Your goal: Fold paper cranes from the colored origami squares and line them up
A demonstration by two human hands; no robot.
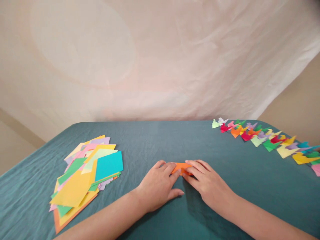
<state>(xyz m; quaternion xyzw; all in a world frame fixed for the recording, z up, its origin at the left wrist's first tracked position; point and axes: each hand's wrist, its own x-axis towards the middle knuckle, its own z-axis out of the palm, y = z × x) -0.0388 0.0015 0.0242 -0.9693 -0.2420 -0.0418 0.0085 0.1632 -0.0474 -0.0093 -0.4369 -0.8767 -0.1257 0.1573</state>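
A small folded piece of orange origami paper [181, 165] lies low on the table in front of me, and fingers cover both its ends. My left hand [158, 182] grips the left end, its fingertips pressed on the paper and its thumb lower, apart from the paper. On the right end, my right hand [210, 181] holds the paper with its fingers bent over it and its thumb hidden from view. Only the middle strip of the orange paper shows between the two hands.
On the left lies a loose pile of coloured paper sheets [75, 186], with a blue sheet [109, 165] on top. Several folded paper birds [271, 145] stand in slanting rows along the right side. A dark green cloth [150, 140] covers the table, and a pale curtain [160, 60] hangs behind.
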